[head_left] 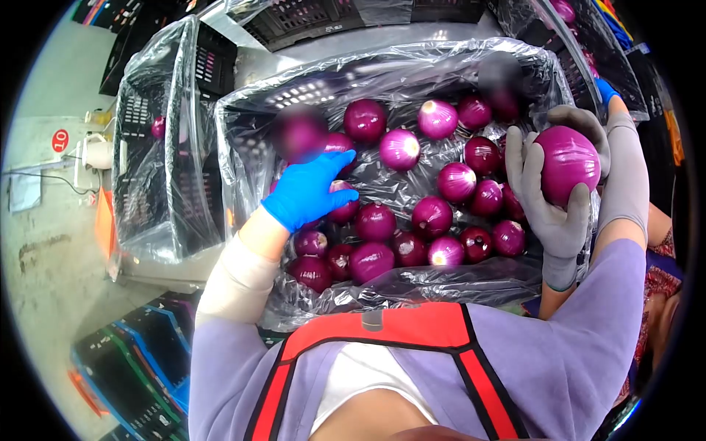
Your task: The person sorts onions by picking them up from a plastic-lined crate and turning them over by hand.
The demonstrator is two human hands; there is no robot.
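My left hand (312, 187), in a blue glove, reaches over the left side of a plastic-lined crate (243, 140). Its thumb and fingers are apart, close to a peeled red onion (342, 209). At the upper right, only part of my right hand (607, 90) shows, also blue-gloved, beside the side of another lined crate (577, 66). Its fingers are hidden. Several peeled red onions lie in the middle crate, among them a pale-topped onion (400, 150). A co-worker's grey-gloved hands (548, 213) hold a large red onion (566, 165) over the crate's right side.
A narrower lined crate (136, 198) stands at the left with one onion (158, 127) in it. Black crates (309, 22) line the far side. Stacked crates (140, 353) stand on the floor at lower left. The co-worker's patterned clothing (658, 294) is close at my right.
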